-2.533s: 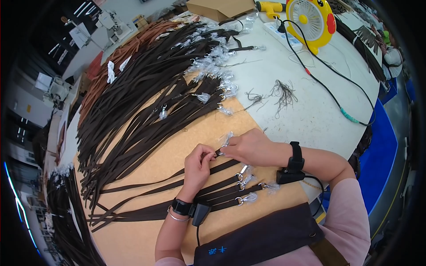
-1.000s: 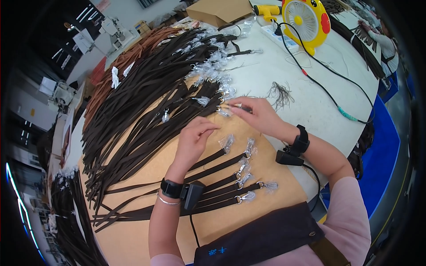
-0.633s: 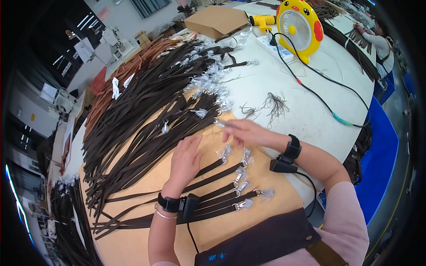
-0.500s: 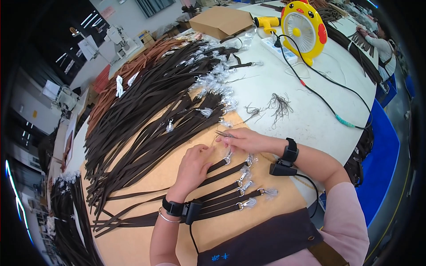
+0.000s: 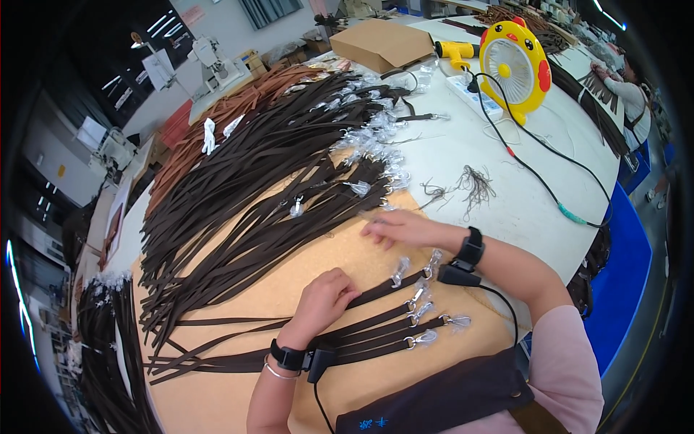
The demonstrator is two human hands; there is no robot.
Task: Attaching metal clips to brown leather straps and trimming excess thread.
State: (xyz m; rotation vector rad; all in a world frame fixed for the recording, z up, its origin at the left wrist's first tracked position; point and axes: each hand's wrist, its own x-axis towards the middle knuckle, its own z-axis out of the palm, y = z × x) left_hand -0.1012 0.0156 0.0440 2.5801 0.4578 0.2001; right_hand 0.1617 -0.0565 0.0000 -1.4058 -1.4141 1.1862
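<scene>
My left hand is closed, its fingers curled right above a dark brown strap; whether they grip anything is hidden. A metal snap hook in clear plastic lies just to the right of that hand. Farther up and to the right, my right hand is closed round small metal snips, which are smeared by motion. Several more straps lie side by side below, with plastic-wrapped hooks at their right ends.
A big heap of dark straps spreads beyond my left hand, with reddish-brown straps behind. Thread scraps lie on the white table. A yellow fan, its cable and a cardboard box stand farther back.
My left hand has moved down and left, away from my right hand. The nearest strap's hook now lies against the strap below it. The whole view has shifted slightly.
</scene>
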